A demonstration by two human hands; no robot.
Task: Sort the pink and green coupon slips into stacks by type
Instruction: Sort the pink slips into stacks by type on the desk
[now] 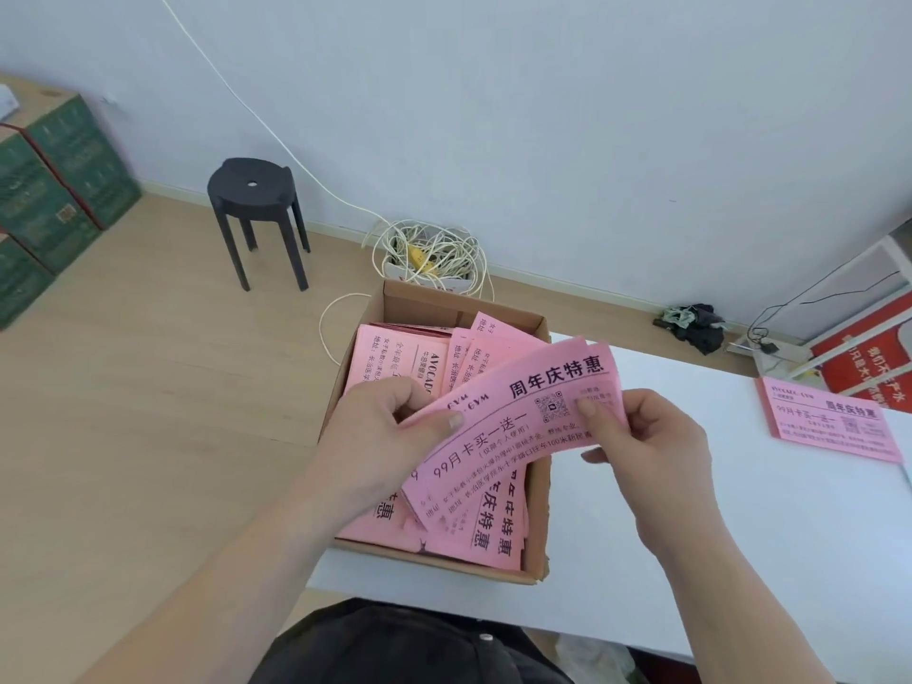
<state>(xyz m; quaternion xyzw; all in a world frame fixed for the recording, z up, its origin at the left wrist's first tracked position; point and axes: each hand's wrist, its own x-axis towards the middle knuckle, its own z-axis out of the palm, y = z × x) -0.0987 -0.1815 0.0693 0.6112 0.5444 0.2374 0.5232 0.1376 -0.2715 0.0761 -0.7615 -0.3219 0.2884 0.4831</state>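
I hold a small fan of pink slips over the cardboard box, which sits at the left end of the white bench. My left hand pinches the fan's left end, thumb on top. My right hand pinches the right edge beside the printed code, thumb on the face and fingers curled behind. More loose slips lie in the box beneath, some turned another way and showing a different print. One pink stack lies on the bench far to my right, well apart from the box — its heading looks like the one on the top slip I hold. I see no green slips from here.

To do this well I should read each heading rather than trust colour, since at least two pink designs seem mixed. I would slide the top slip off with my right thumb while the left pinch steadies the rest, check that it is a single sheet, then lay it square on the matching stack.
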